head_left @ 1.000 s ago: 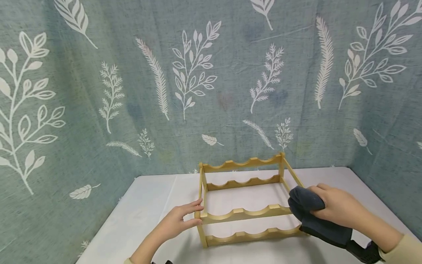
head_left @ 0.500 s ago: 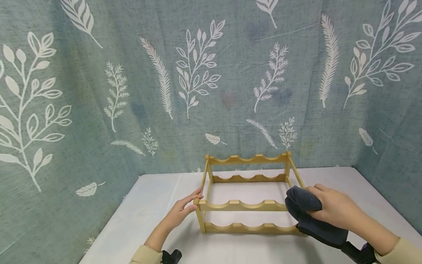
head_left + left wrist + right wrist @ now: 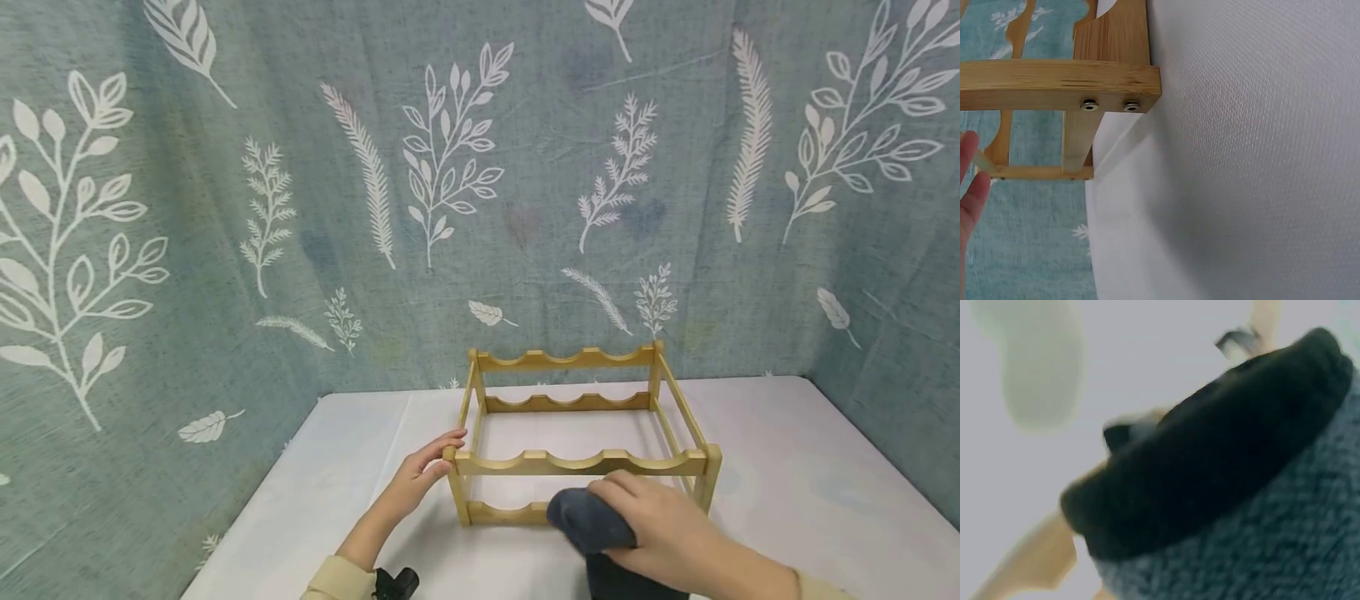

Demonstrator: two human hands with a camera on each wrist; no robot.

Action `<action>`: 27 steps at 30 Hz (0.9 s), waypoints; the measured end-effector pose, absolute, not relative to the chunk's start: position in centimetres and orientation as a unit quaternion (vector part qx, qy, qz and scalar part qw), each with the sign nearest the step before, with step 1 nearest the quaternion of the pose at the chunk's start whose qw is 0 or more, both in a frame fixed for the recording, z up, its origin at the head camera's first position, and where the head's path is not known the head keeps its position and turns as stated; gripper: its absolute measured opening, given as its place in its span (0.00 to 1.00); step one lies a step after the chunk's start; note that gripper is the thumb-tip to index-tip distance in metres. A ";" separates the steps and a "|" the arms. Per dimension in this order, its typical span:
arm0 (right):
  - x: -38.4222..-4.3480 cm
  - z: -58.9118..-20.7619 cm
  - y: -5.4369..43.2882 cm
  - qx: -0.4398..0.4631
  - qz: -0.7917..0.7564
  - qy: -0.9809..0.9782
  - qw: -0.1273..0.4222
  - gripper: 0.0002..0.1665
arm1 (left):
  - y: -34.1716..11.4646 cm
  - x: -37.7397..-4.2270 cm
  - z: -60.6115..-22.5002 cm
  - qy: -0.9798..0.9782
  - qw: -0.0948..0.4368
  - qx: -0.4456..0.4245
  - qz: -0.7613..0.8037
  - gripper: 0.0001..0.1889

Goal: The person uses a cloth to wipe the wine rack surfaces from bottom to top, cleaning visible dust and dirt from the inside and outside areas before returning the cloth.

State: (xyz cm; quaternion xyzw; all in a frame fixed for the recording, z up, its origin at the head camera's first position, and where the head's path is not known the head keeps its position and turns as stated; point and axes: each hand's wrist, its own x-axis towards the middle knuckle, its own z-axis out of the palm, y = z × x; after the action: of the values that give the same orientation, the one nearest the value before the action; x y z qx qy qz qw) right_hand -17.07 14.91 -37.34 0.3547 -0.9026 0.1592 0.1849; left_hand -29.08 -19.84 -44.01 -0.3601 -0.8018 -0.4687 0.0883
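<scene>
A light wooden wine rack (image 3: 577, 463) with scalloped rails stands on the white table. At its front left corner my left hand (image 3: 411, 482) holds the post top, thumb in front and fingers over the side. The left wrist view catches only a thumb and fingertip beside the rack's end frame (image 3: 1054, 84), which has two metal screw heads. My right hand (image 3: 667, 529) grips a folded dark blue-grey cloth (image 3: 588, 523) before the front rails, hiding part of the lower one. In the right wrist view the cloth (image 3: 1254, 544) is close and blurred, covering most of the hand's work.
The white table (image 3: 787, 483) reaches back to a green-blue leaf-patterned curtain (image 3: 525, 208), which also hangs at both sides. A black device (image 3: 396, 583) is strapped at the left wrist.
My right hand has moved left with the cloth, from the rack's front right corner to before the front rails. Earlier the rack's front turned slightly straighter. My left hand stays at its corner.
</scene>
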 end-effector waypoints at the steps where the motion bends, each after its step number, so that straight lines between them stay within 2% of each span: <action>1: -17.4 -38.0 13.8 0.364 0.166 -0.905 0.142 0.34 | -19.8 -29.1 -44.0 -0.802 0.088 -0.360 -0.468 0.15; 4: -18.9 -39.9 10.6 0.366 0.167 -0.914 0.061 0.35 | -19.8 -29.3 -43.9 -0.805 0.084 -0.358 -0.466 0.15; 6: -20.1 -41.1 8.6 0.366 0.165 -0.915 0.045 0.37 | -19.7 -29.3 -43.9 -0.806 0.081 -0.356 -0.465 0.15; 16: -24.5 -44.4 2.9 0.397 0.089 -0.910 0.078 0.31 | -19.1 -27.4 -41.4 -0.809 0.079 -0.358 -0.460 0.14; 22: -25.0 -45.1 3.1 0.407 0.085 -0.907 0.065 0.40 | -19.0 -27.1 -41.3 -0.811 0.072 -0.355 -0.459 0.13; 27: -23.9 -45.1 4.0 0.506 0.042 -0.853 0.118 0.44 | -19.5 -27.9 -42.4 -0.818 0.074 -0.344 -0.455 0.14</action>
State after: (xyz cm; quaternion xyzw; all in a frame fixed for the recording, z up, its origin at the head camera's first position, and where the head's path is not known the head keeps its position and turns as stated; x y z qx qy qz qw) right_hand -23.94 4.05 -45.09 0.5060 -0.8534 0.0421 0.1177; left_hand -27.88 -19.49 -42.42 -0.3442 -0.8178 -0.4553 0.0739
